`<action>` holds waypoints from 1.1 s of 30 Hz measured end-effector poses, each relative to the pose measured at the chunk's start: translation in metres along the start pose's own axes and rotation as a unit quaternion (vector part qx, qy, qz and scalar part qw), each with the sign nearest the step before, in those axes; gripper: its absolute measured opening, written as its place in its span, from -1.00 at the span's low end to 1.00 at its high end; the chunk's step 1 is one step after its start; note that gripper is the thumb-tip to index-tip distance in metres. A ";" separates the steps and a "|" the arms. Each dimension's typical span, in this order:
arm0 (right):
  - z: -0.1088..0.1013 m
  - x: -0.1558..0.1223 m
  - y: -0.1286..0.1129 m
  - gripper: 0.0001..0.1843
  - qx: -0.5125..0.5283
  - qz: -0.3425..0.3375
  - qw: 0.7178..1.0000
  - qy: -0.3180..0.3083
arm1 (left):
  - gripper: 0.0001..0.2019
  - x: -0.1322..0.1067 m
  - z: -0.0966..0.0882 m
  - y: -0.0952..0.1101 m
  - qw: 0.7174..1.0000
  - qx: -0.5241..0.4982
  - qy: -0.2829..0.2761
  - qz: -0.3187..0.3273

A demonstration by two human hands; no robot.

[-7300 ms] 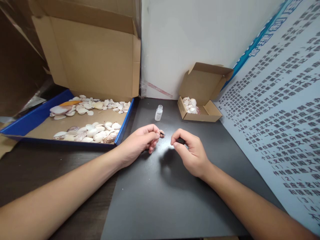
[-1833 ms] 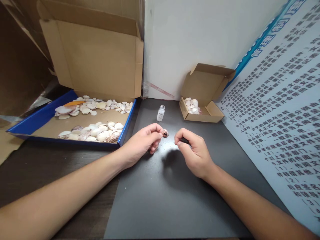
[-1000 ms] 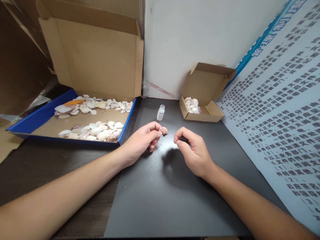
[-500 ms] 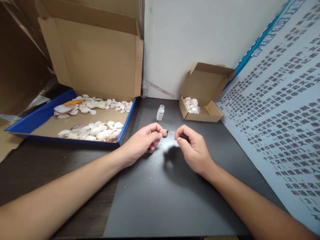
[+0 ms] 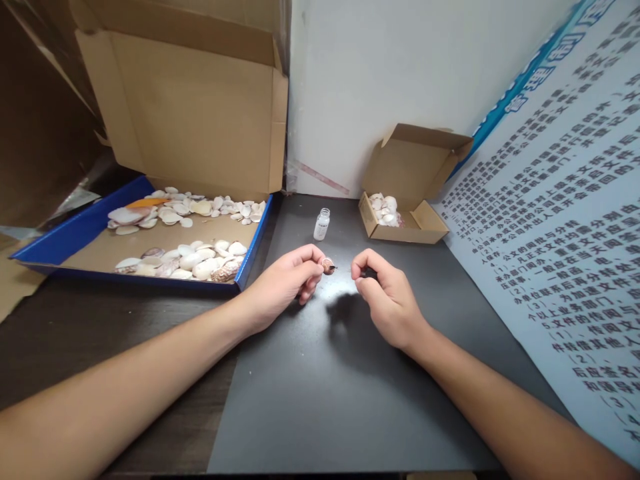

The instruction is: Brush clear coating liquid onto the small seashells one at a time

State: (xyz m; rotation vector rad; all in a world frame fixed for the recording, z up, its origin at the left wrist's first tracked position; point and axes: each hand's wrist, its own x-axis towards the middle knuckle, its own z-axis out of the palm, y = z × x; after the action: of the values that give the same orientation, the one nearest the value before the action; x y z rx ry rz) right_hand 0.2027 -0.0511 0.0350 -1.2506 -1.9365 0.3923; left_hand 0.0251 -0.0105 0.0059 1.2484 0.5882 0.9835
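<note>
Between thumb and forefinger, my left hand (image 5: 293, 277) pinches a small brown seashell (image 5: 327, 267) above the dark mat. My right hand (image 5: 385, 290), to its right, is closed around a small brush with a black handle (image 5: 369, 273). The brush's thin stem is faint and blurred, and a dark tip seems to lie at the shell's right side. Behind both hands, a small uncapped bottle (image 5: 321, 225) with a pale label stands upright. Most of the brush handle is hidden by my fingers.
On the left, an open blue-sided cardboard box (image 5: 254, 239) holds rows of pale shells (image 5: 193, 257). A smaller open cardboard box (image 5: 407, 234) with white shells (image 5: 385, 210) stands at the back right. A printed sheet (image 5: 560, 220) borders the right side; a white wall (image 5: 380, 73) rises behind.
The shell has turned slightly in my left fingers, and the dark tip sits a little lower and further left against it. My right hand has shifted very slightly right.
</note>
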 end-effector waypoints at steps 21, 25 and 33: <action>0.001 -0.003 -0.005 -0.91 -0.049 0.001 0.999 0.005 | -0.87 -0.001 -0.001 -0.004 0.994 0.101 -0.039 0.022; 0.001 -0.003 -0.005 -0.91 -0.041 -0.002 0.999 0.008 | -0.85 0.000 -0.001 -0.005 0.993 0.115 -0.029 0.018; 0.001 -0.003 -0.004 -0.91 -0.042 0.007 0.999 0.011 | -0.85 0.000 0.000 -0.005 0.988 0.147 -0.006 0.035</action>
State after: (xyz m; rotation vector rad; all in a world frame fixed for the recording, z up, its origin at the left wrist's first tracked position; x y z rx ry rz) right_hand 0.2003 -0.0557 0.0358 -1.3167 -1.9443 0.3057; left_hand 0.0265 -0.0109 0.0011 1.5443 0.7007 0.9706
